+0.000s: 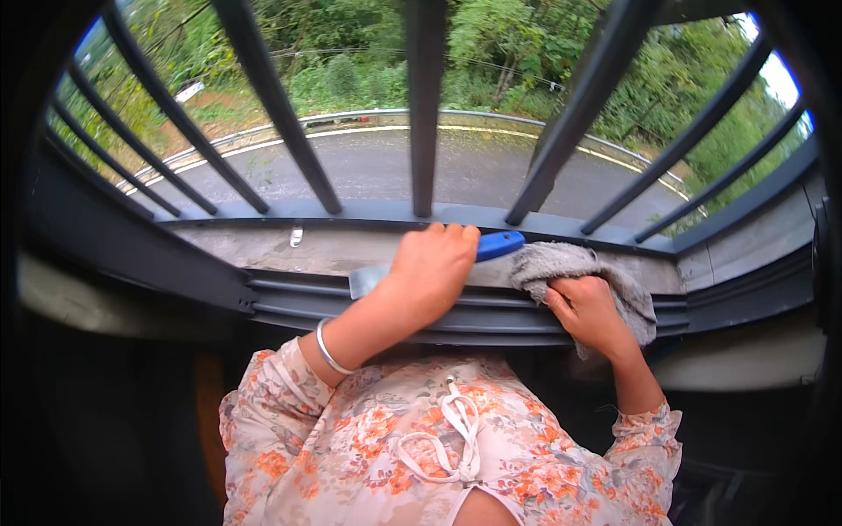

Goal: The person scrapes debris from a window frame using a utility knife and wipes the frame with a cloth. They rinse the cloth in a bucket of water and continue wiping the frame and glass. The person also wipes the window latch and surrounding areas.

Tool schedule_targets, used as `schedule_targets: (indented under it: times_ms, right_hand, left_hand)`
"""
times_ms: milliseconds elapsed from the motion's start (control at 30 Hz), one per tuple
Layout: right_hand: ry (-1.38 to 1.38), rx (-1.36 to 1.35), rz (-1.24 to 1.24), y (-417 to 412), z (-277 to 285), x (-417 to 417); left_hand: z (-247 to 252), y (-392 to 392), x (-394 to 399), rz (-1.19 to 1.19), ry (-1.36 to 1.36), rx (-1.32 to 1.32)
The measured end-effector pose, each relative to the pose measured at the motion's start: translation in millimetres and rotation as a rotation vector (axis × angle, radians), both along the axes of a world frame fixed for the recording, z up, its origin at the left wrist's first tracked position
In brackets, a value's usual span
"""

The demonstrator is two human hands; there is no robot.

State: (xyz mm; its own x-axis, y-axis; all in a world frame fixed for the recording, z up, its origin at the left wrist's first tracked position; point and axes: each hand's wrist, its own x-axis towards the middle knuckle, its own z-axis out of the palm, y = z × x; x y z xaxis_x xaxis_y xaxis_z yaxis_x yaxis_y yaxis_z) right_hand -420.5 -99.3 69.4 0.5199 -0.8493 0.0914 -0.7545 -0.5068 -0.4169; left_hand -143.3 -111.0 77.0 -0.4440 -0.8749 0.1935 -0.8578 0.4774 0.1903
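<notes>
My left hand (pixel 431 266) is closed around a putty knife, whose blue handle (pixel 501 245) sticks out to the right of my fist. Its flat metal blade (pixel 368 281) shows on the left, over the edge between the grey sill (pixel 342 253) and the dark metal window track (pixel 302 306); whether it touches cannot be told. My right hand (pixel 587 310) grips a bunched grey cloth (pixel 556 260) above the right part of the track. Part of the cloth drapes behind that hand, and the handle's end lies close to the cloth's upper left.
Dark metal bars (pixel 426 131) rise from a bottom rail (pixel 368 212) just beyond the sill. A small whitish fitting (pixel 297 237) sits on the sill's left part. Dark frame sides (pixel 131 230) bound both ends. Outside lie a paved road (pixel 368 164), a guardrail and trees.
</notes>
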Motion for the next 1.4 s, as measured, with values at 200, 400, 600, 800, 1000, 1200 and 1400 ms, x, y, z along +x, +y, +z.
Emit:
schedule_targets:
  times_ms: [200, 400, 600, 800, 1000, 1200, 1400]
  right_hand:
    - [0.010, -0.200, -0.019, 2.7, 4.4, -61.5]
    - [0.013, -0.233, -0.124, 4.0, 7.6, -116.2]
    - [-0.043, -0.254, -0.134, 2.0, 8.4, -129.3]
    - [-0.372, -0.301, -0.256, 5.2, -0.6, -136.7]
    - [-0.422, -0.344, 0.006, 39.7, 14.9, -64.2]
    - [-0.263, -0.496, 0.277, 54.2, 1.8, 35.6]
    - [-0.160, -0.620, -0.071, 66.9, 0.1, -1.6]
  left_hand:
    - [-10.6, -19.5, -28.9, 0.030, -0.109, 0.013]
    - [-6.7, -22.5, -45.0, 0.024, -0.154, 0.031]
    - [3.8, -25.1, -44.5, 0.069, -0.106, 0.173]
    - [9.2, -18.4, -36.9, 0.123, -0.018, 0.236]
    - [12.3, -34.4, -40.9, 0.191, -0.040, 0.367]
    - [51.0, -20.1, -19.9, 0.144, 0.106, 0.376]
    - [81.7, 13.2, 31.0, 0.154, 0.332, 0.260]
